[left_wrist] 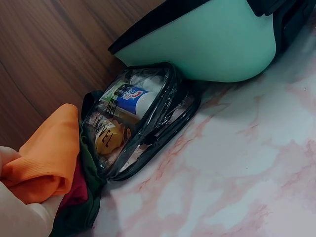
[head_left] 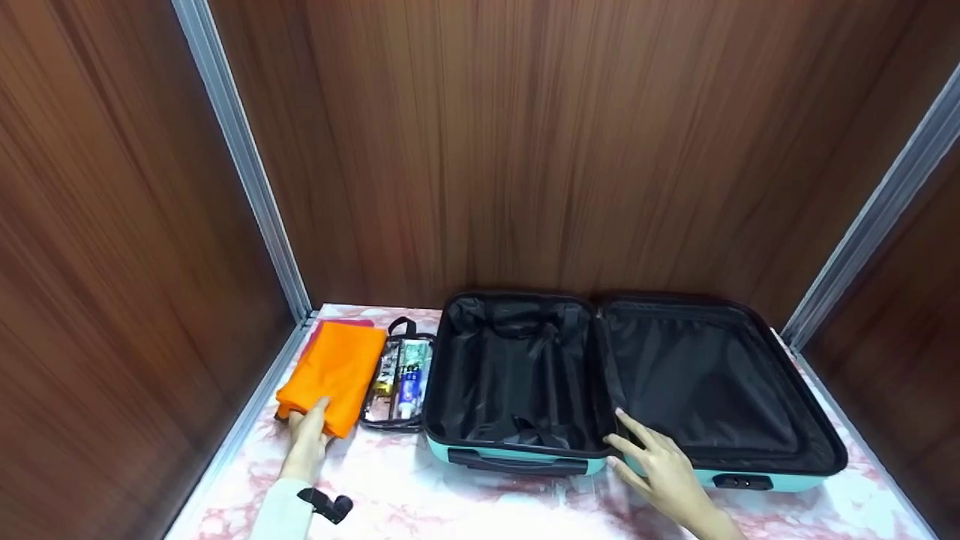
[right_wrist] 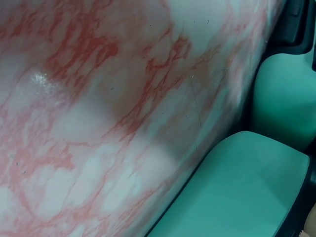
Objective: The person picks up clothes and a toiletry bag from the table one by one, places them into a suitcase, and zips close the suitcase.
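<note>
My left hand (head_left: 306, 439) grips the near edge of a folded orange cloth (head_left: 341, 367), thumb on top and fingers beneath. Under that cloth, a red cloth (left_wrist: 75, 187) and a dark green cloth (left_wrist: 84, 215) show in the left wrist view. My right hand (head_left: 664, 472), fingers spread, is at the near edge of an open mint-green suitcase (head_left: 517, 452), where its two halves meet. Black lining (head_left: 517, 367) covers the inside of the left half. In the right wrist view only a sliver of that hand shows in the lower right corner.
A clear toiletry pouch (head_left: 373, 405) with black trim lies between the cloths and the suitcase, holding a blue-and-white tube (left_wrist: 136, 100) and other items. Wood-grain panels (head_left: 517, 150) with metal posts (head_left: 247, 150) enclose the pink-and-white marbled table (head_left: 450, 510).
</note>
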The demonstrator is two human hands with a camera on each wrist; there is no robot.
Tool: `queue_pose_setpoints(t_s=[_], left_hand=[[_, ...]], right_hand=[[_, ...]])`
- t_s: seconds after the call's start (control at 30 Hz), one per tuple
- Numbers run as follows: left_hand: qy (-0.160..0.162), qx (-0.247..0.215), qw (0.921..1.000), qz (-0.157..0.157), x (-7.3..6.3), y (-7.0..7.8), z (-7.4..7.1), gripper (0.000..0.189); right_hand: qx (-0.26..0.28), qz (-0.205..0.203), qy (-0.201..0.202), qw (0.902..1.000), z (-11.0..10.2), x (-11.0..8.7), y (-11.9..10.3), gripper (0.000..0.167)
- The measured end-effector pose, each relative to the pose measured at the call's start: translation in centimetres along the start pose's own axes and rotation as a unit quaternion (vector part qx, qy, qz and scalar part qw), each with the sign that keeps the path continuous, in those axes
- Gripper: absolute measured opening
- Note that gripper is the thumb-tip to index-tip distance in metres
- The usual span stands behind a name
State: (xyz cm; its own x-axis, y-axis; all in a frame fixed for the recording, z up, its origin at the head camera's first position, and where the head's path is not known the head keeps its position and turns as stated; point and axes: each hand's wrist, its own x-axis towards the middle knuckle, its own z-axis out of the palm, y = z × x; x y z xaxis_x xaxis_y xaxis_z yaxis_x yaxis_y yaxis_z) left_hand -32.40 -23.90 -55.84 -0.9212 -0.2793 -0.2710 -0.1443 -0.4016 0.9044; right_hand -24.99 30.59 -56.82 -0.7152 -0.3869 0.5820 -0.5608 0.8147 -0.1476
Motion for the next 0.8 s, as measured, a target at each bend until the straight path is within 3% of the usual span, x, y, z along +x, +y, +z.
queue_pose_setpoints(t_s=[0.33,0.43,0.53,0.63,0.8], left_hand=[[0.068,0.040,0.9969,0.000,-0.5,-0.2,-0.1,0.021],[0.044,0.044,0.9980,0.000,-0.7,-0.1,-0.2,0.029],[0.019,0.039,0.9990,-0.006,-0.8,0.0,-0.1,0.054],[0.022,0.032,0.9991,-0.014,-0.5,0.0,0.0,0.072],[0.050,0.003,0.9987,-0.009,0.2,0.0,0.5,0.065]], right_hand=[[-0.001,0.000,0.000,1.0000,0.0,-0.1,0.0,0.035],[0.000,0.001,0.002,1.0000,0.1,-0.1,0.0,0.034],[-0.001,0.001,0.005,1.0000,0.1,-0.1,0.0,0.034],[-0.004,0.000,0.004,1.0000,0.2,-0.1,0.0,0.035],[-0.005,0.000,0.002,1.0000,0.2,-0.1,0.1,0.035]])
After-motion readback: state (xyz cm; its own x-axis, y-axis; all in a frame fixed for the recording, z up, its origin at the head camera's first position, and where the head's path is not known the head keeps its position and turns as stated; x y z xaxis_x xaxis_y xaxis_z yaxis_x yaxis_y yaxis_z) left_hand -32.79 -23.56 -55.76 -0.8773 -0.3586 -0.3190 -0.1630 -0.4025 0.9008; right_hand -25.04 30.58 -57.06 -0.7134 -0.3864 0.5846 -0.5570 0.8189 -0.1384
